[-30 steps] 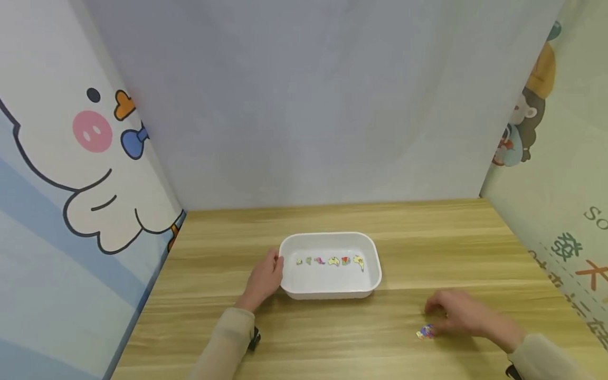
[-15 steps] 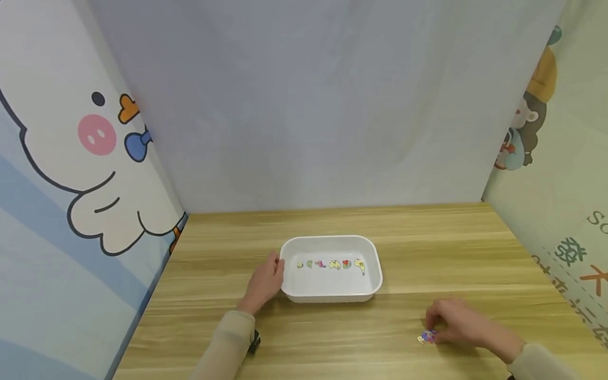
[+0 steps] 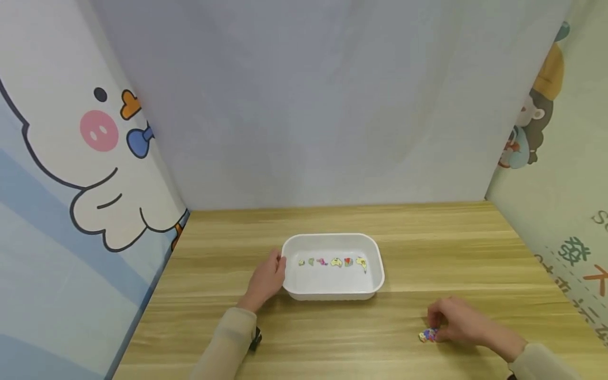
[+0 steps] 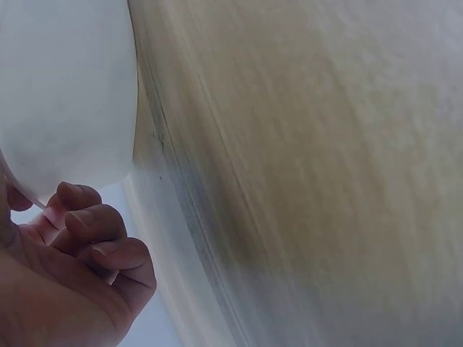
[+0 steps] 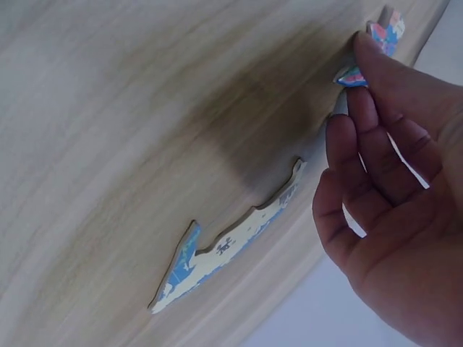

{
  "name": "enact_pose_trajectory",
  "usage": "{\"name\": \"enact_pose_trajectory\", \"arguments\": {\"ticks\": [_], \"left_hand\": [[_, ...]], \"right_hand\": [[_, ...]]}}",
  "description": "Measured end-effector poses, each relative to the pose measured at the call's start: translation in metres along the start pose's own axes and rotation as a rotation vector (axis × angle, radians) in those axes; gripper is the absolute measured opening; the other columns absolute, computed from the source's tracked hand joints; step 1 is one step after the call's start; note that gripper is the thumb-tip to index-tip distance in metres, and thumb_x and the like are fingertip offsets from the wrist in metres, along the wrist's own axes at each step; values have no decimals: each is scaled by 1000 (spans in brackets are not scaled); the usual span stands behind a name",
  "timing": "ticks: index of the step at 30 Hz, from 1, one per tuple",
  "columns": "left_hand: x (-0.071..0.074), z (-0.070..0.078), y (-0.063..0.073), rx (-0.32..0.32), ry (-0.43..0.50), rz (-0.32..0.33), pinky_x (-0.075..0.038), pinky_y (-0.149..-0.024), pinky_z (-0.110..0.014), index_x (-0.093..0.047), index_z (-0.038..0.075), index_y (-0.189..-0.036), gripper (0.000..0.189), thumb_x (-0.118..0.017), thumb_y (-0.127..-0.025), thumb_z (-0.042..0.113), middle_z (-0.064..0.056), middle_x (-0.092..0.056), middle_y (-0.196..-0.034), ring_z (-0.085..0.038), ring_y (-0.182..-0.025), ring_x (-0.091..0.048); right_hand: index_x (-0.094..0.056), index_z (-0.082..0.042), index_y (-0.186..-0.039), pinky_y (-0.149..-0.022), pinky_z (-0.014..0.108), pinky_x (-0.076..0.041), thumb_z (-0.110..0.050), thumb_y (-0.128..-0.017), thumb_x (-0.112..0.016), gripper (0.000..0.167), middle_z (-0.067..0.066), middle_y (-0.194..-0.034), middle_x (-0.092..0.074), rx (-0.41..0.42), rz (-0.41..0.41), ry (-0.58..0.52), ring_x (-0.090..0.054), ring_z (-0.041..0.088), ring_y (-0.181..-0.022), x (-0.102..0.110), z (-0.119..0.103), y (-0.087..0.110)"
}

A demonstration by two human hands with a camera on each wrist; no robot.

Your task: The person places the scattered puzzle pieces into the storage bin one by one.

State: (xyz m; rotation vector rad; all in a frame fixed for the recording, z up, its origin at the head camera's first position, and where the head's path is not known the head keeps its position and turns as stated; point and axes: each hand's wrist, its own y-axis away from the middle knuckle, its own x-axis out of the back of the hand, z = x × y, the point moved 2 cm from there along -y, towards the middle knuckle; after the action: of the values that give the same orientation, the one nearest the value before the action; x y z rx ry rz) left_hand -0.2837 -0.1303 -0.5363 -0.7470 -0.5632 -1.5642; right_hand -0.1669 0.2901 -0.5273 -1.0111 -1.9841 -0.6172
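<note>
My left hand (image 3: pixel 265 279) grips the left rim of a white plastic tray (image 3: pixel 332 294); in the left wrist view its fingers (image 4: pixel 98 220) curl at the tray's edge. Several small flat coloured pieces lie in a row inside the tray, among them a yellow piece (image 3: pixel 336 262). To the right, my right hand (image 3: pixel 461 321) pinches a blue, red and cream flat piece, like a wooden puzzle piece (image 3: pixel 429 335), between thumb and fingers, low over the table. The right wrist view shows another flat cream-and-blue piece (image 5: pixel 224 249) lying on the table by the hand.
The wood-grain table (image 3: pixel 332 348) carries the tray near its middle. A plain pale curtain (image 3: pixel 304 105) stands behind the table. Printed cloth walls, one with a cartoon bird (image 3: pixel 100 132), close off the left and right sides.
My right thumb and fingers have closed on the blue, red and cream piece, which has turned slightly. The left hand stays on the tray's rim. The head view has shifted a little.
</note>
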Motion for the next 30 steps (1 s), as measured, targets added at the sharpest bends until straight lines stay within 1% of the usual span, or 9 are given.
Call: {"name": "enact_pose_trajectory", "arguments": {"ticks": [3,8,12,16,19,23,27,30], "left_hand": [[0,0,-1,-3,-1,-1,-40,-54,-32,-49,10,-101,17,-42,-102,24,-2,-51,-73,-18,-60,-47],[-1,-2,-1,-11,-6,-7,-39,-53,-32,-50,10,-101,17,-41,-102,25,-2,-52,-72,-18,-59,-47],[0,-1,-1,-18,3,-11,-39,-53,-32,-50,10,-101,17,-41,-102,25,-2,-52,-72,-18,-59,-47],[2,-1,1,-23,4,-12,-39,-52,-32,-49,10,-101,17,-41,-102,25,-2,-51,-71,-17,-57,-47],[2,-1,1,-28,2,-9,-39,-52,-32,-49,10,-101,17,-40,-102,25,-2,-51,-71,-17,-57,-47],[2,-1,1,-26,1,-12,-39,-52,-32,-49,11,-101,18,-40,-102,26,-1,-52,-72,-17,-57,-47],[1,0,0,-13,-2,-14,-39,-52,-32,-49,11,-101,17,-40,-102,26,-2,-51,-71,-18,-57,-47],[1,1,1,-2,-8,-16,-38,-52,-32,-48,12,-101,17,-40,-103,26,-2,-51,-71,-18,-57,-46]], "right_hand": [[-60,-20,-75,-56,25,-45,-10,-68,-82,25,-14,-71,-56,-10,-15,-48,-51,3,-63,2,-1,-2],[-62,-18,-77,-55,25,-45,-12,-72,-82,21,-15,-71,-56,22,-1,-73,-51,1,-63,1,-1,-5],[-66,-16,-77,-54,23,-46,-14,-75,-81,15,-16,-70,-57,68,18,-10,-52,-1,-62,-1,-4,-8],[-68,-16,-76,-52,22,-44,-15,-77,-78,11,-18,-69,-54,84,9,80,-49,-2,-59,-5,-9,-11],[-68,-17,-75,-51,22,-44,-15,-76,-77,9,-19,-68,-54,74,3,102,-48,-2,-58,-7,-11,-12],[-67,-18,-74,-48,21,-42,-15,-72,-76,10,-20,-66,-52,100,21,122,-46,-3,-55,-8,-15,-12],[-66,-21,-74,-46,20,-39,-17,-73,-76,10,-20,-65,-49,142,49,154,-43,-3,-54,-3,-23,-17],[-68,-21,-74,-50,22,-43,-18,-75,-77,10,-20,-68,-54,173,66,170,-48,-2,-58,7,-34,-25]]}}
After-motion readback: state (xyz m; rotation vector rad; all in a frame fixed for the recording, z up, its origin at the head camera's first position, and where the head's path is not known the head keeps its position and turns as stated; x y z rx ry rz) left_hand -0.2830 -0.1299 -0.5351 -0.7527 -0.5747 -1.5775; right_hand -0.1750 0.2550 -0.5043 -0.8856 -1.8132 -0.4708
